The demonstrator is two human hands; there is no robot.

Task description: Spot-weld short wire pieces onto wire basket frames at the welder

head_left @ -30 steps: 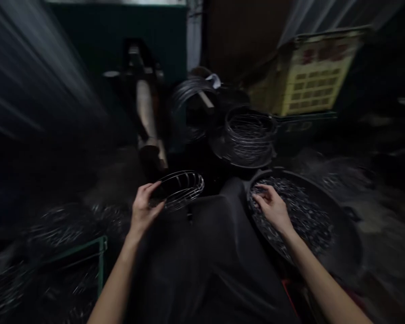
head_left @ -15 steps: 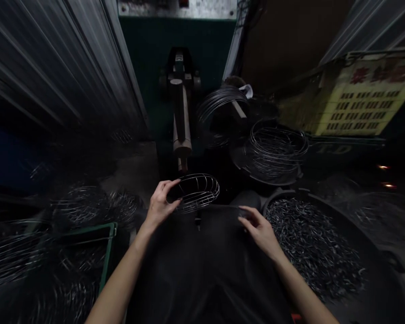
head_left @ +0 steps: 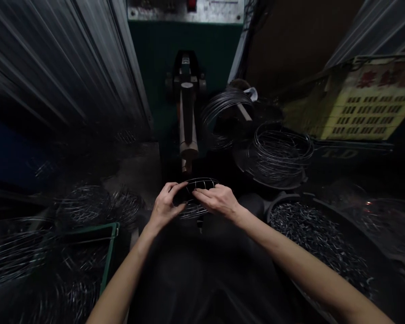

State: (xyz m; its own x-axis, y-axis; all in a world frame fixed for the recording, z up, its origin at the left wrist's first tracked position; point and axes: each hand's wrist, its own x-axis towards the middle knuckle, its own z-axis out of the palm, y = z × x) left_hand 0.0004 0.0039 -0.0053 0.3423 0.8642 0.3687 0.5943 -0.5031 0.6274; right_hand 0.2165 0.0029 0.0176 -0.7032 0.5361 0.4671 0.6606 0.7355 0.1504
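Observation:
A round wire basket (head_left: 192, 211) is held in front of the dark apron, just below the tip of the machine arm (head_left: 189, 146). My left hand (head_left: 167, 203) grips its left rim between thumb and fingers. On the right side of the same wire basket lies my right hand (head_left: 216, 198), its fingers closed over the rim and reaching inward; the fingertips partly cover the wires. The machine arm extends from a green machine body (head_left: 151, 58).
Coiled wire rings (head_left: 281, 150) sit in a pan at the right. Nearer stands a large dark basin (head_left: 374, 252) holding small metal pieces. A yellow crate (head_left: 367, 112) is at the upper right, and a green bin (head_left: 111, 252) with wire parts at the lower left.
My right hand has moved left from the apron edge and taken hold of the wire basket's right side. My left hand still holds the left rim. The view has shifted slightly.

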